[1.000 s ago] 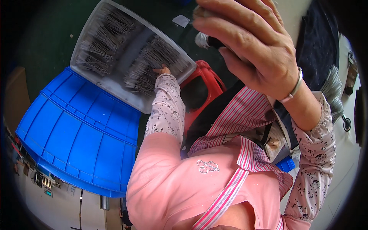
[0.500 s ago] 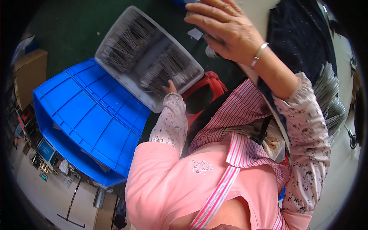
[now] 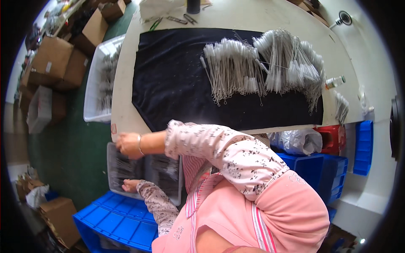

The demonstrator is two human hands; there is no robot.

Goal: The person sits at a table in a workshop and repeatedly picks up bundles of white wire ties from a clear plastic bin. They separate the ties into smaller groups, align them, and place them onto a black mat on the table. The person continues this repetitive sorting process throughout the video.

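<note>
A translucent plastic bin [image 3: 110, 168] beside the table holds bundles of thin wire brushes [image 3: 165, 168]. My left hand [image 3: 131, 185] is low over its near left part, fingers curled closed; what they hold, if anything, is hidden. Above the bin's far left part is my right hand [image 3: 129, 144], a bracelet on its wrist. Its fingers are slightly smeared and point away from me, so their grip is unclear. On the table, a black cloth [image 3: 173, 71] bears large piles of wire brushes [image 3: 236, 69] with white bristles and looped ends.
A blue crate [image 3: 122, 219] adjoins the bin on the near side. Another white bin [image 3: 90, 99] stands past the table's left edge [image 3: 122, 97]. Cardboard boxes [image 3: 55, 59] line the far left. Pliers [image 3: 190, 19] and a small bottle [image 3: 335, 82] lie on the table.
The view has swung right, bringing the table and brush piles into sight. My right hand has come from being raised over the table side to above the bin. My left hand's fingers have curled.
</note>
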